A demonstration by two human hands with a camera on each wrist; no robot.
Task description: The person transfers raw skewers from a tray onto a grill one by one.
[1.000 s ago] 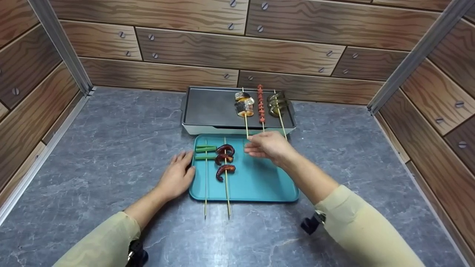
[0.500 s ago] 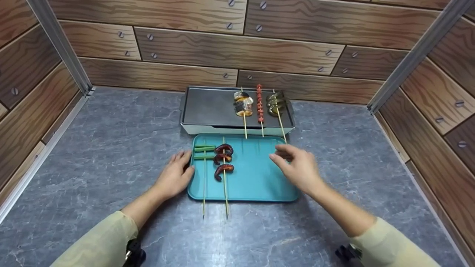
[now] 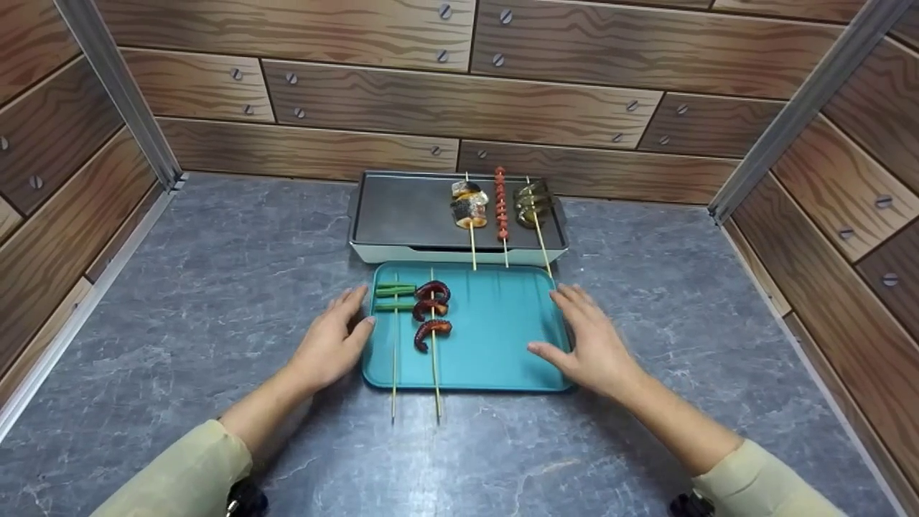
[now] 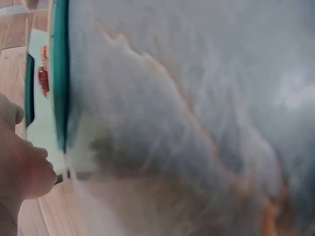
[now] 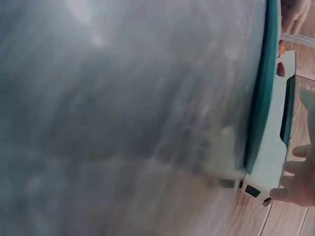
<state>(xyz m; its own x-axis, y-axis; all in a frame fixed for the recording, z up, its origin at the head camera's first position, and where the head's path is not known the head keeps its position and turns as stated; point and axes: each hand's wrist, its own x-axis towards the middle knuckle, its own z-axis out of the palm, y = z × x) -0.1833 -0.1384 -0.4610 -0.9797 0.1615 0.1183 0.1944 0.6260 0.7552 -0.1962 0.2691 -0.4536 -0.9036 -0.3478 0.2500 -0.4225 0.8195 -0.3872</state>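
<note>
A teal tray (image 3: pixel 495 330) lies on the grey table in the head view. On its left side are a skewer of green stalks (image 3: pixel 395 290) and a skewer of dark red octopus tentacles (image 3: pixel 433 330), their sticks reaching past the near edge. My left hand (image 3: pixel 332 343) is at the tray's left edge, fingers extended, holding nothing. At the right edge my right hand (image 3: pixel 597 346) has its fingers spread, the thumb over the tray; whether it touches the rim I cannot tell. In the right wrist view the tray's side (image 5: pixel 263 93) shows beside that hand.
Behind the tray stands a grill (image 3: pixel 409 215) with a dark plate. On its right half lie a fish-chunk skewer (image 3: pixel 470 208), a skewer of small red pieces (image 3: pixel 502 208) and a dark green skewer (image 3: pixel 533 205). Wood-patterned walls (image 3: pixel 359 93) enclose the table.
My right hand has moved from the fish-chunk skewer's stick rightward to the tray's right edge, and its fingers have spread. The left hand has shifted only slightly.
</note>
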